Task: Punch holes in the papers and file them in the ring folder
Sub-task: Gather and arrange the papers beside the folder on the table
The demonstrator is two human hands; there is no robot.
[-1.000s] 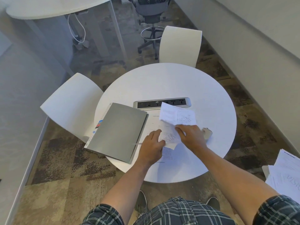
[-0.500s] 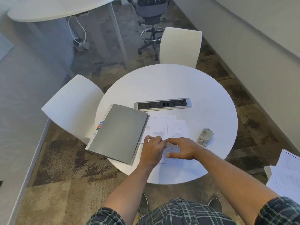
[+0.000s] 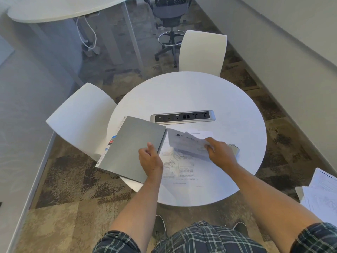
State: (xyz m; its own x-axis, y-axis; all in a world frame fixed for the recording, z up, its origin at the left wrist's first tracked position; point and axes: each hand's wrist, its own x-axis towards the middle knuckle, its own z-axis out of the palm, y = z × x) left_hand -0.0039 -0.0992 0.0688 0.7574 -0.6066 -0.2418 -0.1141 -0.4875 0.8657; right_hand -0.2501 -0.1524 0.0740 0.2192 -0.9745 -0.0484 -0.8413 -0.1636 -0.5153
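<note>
We held the white printed sheet (image 3: 189, 146) pinched in right hand (image 3: 221, 154) | left hand (image 3: 150, 157) relaxed, empty, over grey card folder (image 3: 132, 148) | best squared edges before punching.

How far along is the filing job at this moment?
Early stage. Done: sheets lie spread on the table. In hand: the right hand grips a sheet of paper. Left: the grey folder is closed, the left hand hovering over it; no punched holes visible.

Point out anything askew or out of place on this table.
The grey folder lies askew and juts past the round table's left edge, partly unsupported. The hole punch is mostly hidden behind the right hand, which holds a sheet.
</note>
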